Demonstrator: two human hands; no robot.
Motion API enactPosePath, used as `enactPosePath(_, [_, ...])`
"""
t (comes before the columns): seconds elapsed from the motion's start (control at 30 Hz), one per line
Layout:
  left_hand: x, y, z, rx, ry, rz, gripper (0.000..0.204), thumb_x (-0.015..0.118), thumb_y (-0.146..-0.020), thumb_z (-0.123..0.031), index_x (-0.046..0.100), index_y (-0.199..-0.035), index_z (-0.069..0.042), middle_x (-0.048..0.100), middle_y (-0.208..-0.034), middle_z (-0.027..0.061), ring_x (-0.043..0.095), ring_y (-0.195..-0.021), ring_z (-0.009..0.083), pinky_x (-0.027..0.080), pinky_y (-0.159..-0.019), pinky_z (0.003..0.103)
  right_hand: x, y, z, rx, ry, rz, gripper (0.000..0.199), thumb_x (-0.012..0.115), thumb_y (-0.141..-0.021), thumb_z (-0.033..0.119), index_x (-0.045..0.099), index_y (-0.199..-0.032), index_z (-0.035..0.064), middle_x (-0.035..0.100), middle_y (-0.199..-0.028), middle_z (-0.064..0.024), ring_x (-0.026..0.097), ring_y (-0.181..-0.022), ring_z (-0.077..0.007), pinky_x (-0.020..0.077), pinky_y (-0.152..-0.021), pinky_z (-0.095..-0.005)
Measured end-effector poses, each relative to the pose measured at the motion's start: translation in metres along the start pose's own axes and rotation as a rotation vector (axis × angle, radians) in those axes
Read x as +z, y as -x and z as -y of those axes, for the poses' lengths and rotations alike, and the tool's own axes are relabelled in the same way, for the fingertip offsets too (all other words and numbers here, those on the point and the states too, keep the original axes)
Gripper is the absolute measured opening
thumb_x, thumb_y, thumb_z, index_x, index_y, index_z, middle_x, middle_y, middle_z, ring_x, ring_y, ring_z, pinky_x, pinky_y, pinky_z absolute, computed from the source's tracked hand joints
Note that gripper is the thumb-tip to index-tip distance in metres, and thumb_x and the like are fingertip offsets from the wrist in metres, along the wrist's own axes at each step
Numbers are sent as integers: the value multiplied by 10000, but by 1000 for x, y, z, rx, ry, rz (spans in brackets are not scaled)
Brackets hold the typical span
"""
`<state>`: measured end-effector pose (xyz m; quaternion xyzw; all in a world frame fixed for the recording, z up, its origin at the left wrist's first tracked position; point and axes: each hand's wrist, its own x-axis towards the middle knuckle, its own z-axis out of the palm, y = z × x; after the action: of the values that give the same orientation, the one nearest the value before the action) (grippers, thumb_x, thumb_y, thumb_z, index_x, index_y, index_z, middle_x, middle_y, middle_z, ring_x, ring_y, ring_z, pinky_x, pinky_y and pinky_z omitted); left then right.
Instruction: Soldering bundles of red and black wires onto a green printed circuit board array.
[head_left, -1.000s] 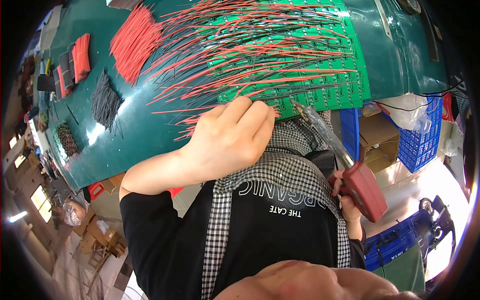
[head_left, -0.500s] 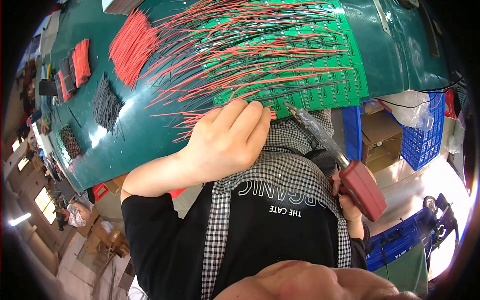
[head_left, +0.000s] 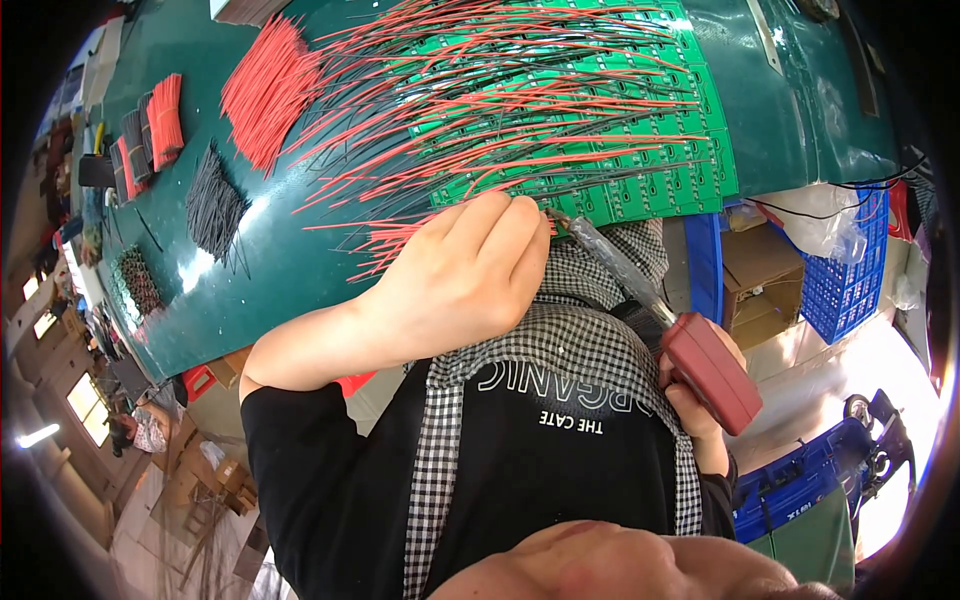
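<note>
Our left hand (head_left: 468, 265) curls, its pinch hidden, near the soldering iron (head_left: 710, 368) our right hand (head_left: 692, 407) grips; a slip might burn us.

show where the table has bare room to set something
The glossy green tabletop looks bare between the loose black wire pile and long red wires, and right of the flat green circuit boards; wires crowd the boards.

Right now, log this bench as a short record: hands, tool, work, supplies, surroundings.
Left hand: at the near edge of the green circuit boards, fingers bent, grip hidden
Right hand: holding a red-handled tool
Tool tip: close beside the left hand, contact unclear
Over boards: red and black wires
Supplies: red wire pile, black wire pile
Surroundings: blue crate, right
</note>
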<state>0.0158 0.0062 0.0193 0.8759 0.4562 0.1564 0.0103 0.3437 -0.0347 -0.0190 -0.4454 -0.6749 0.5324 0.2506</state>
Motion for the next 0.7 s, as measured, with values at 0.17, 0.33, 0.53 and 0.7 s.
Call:
enactPosePath(0.17, [-6, -1, -2, -25, 28, 86, 283, 673, -683, -19, 633, -952, 60, 555, -928, 121, 608, -787, 236, 518, -620, 308, 3, 5, 0, 15, -202, -122, 721, 816, -705, 275, 493, -1228, -102, 676, -873, -135, 668, -686, -208, 522, -653, -298])
enactPosePath(0.33, [-7, 0, -3, -38, 27, 105, 279, 665, -683, -15, 631, -949, 62, 560, -917, 123, 606, -784, 236, 518, -618, 307, 7, 3, 6, 85, -311, -156, 741, 817, -716, 286, 475, -1236, -115, 651, -815, -104, 607, -601, -155, 485, -586, -267])
enactPosePath(0.53, [-8, -1, -3, -44, 34, 114, 278, 662, -680, -14, 634, -946, 59, 565, -910, 111, 605, -783, 230, 516, -611, 306, 2, -3, 14, 160, -361, -145, 772, 826, -698, 320, 475, -1228, -119, 638, -786, -107, 580, -582, -145, 456, -558, -248])
enactPosePath(0.7, [-2, -6, -5, -43, 76, 34, 317, 658, -650, -18, 643, -959, 53, 565, -892, 93, 600, -773, 219, 505, -589, 297, 5, -3, 17, 182, -417, -173, 737, 811, -718, 313, 485, -1223, -113, 638, -755, -96, 585, -583, -140, 461, -569, -244])
